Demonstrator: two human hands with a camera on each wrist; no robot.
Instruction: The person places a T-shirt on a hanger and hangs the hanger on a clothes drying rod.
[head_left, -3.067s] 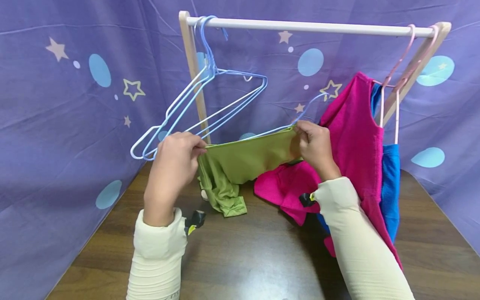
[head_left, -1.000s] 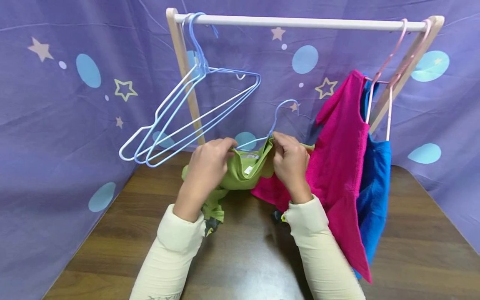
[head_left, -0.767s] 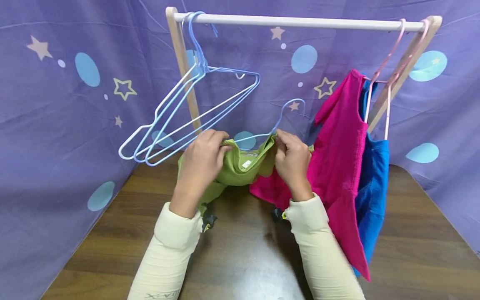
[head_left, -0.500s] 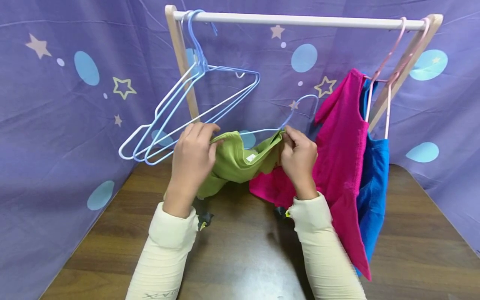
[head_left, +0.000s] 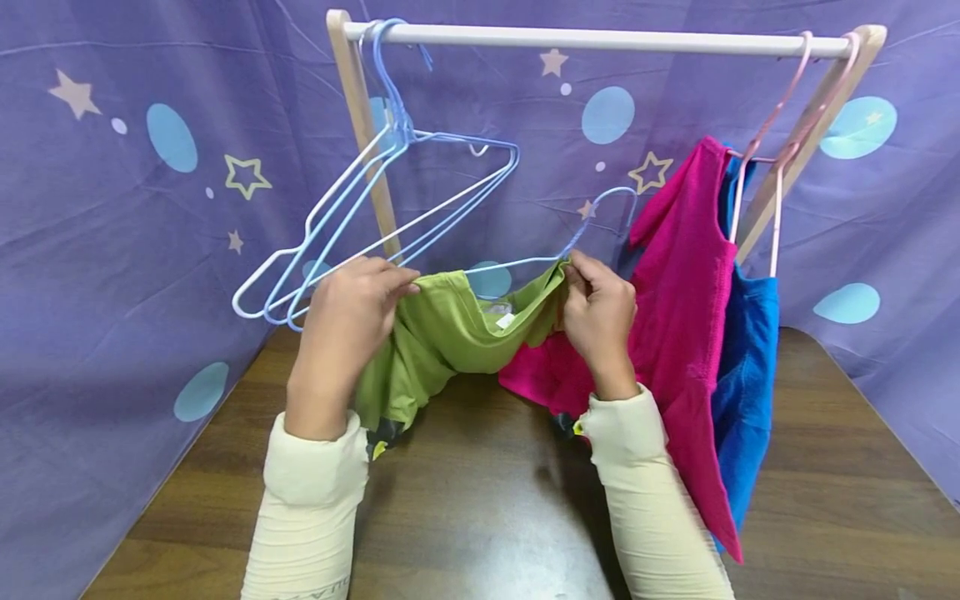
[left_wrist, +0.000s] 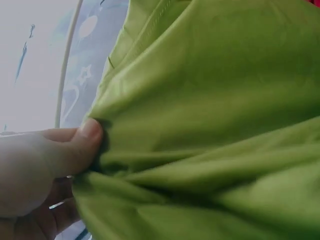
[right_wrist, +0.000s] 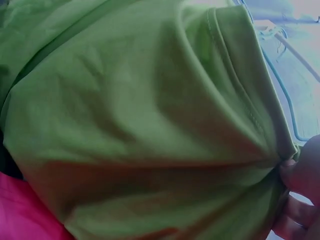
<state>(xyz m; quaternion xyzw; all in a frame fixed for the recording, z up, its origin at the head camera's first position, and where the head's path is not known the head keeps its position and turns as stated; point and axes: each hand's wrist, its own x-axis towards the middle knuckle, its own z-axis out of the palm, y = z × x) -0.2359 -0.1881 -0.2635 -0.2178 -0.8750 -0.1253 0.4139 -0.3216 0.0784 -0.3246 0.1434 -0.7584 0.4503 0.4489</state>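
Note:
A green shirt (head_left: 450, 325) is stretched between both hands, its neckline sagging open in the middle with a white label inside. A blue wire hanger (head_left: 517, 265) sits in it, one arm crossing the neckline and its hook tilted right. My left hand (head_left: 345, 333) pinches the shirt's shoulder; in the left wrist view the thumb (left_wrist: 90, 135) presses on the cloth, which gathers into folds. My right hand (head_left: 600, 317) pinches the neckline edge at the base of the hook. Cloth hides the hanger's lower part.
A rack with a white rail (head_left: 600, 40) stands behind. Several bare blue and white hangers (head_left: 337, 225) hang at its left, close behind my left hand. Pink hangers (head_left: 780, 158) at the right carry a magenta garment (head_left: 682, 333) and a blue garment (head_left: 750, 367). Beneath is a wooden table (head_left: 480, 500).
From a straight, taut edge, the shirt has come to show its neckline and label. Lately my left hand has moved left, spreading the shoulder, while the right hand and hook have shifted slightly right.

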